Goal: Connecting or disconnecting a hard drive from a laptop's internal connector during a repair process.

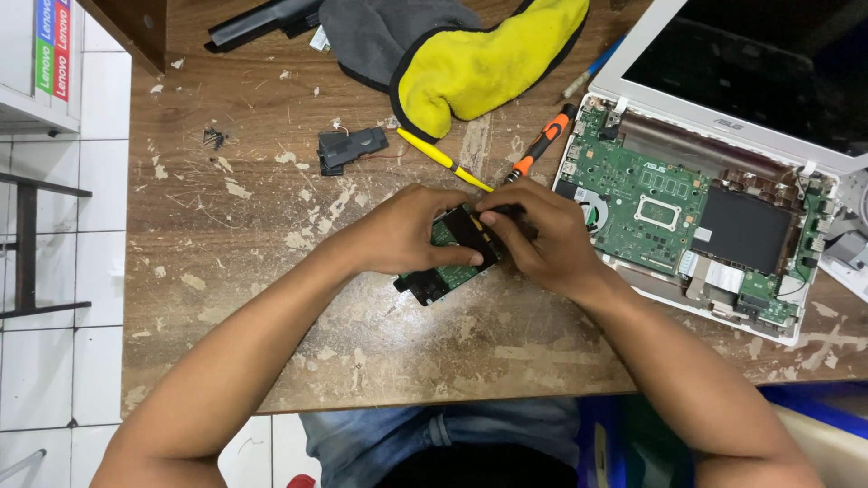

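A worn wooden table (271, 298), scratched and flecked with pale paint, carries an opened white laptop (714, 194) with its green circuit board bared at the right. Near the far edge lie a yellow and grey cloth (470, 63), an orange-handled screwdriver (541, 143), a yellow tool (438, 155), a small black part (351, 147) and a black bar (262, 23).

A worn wooden bench (271, 298) carries an opened white laptop (714, 208), a yellow-and-grey cloth (470, 63), an orange-handled screwdriver (542, 140), a yellow pen (438, 155) and a small black speaker part (351, 147).
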